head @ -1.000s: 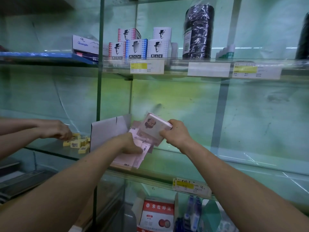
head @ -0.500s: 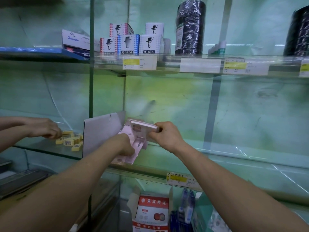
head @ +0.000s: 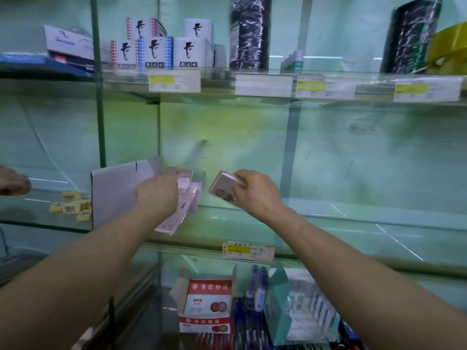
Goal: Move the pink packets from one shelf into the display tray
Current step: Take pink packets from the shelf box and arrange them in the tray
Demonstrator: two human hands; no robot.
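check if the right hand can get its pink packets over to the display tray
Probably yes. The right hand grips the stack of pink packets just right of the display tray, with only bare shelf between. The left hand over the tray may crowd it.

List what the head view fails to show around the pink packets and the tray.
- Head view, left hand: fingers hidden behind its own back, so its grip on the tray's packets is unclear.
- Display tray: inside hidden by that hand and forearm.
- Stack in the right hand: print blurred, count untellable.
- Shelf labels: text motion-blurred.
- Second person's hand: cut off by the left edge.
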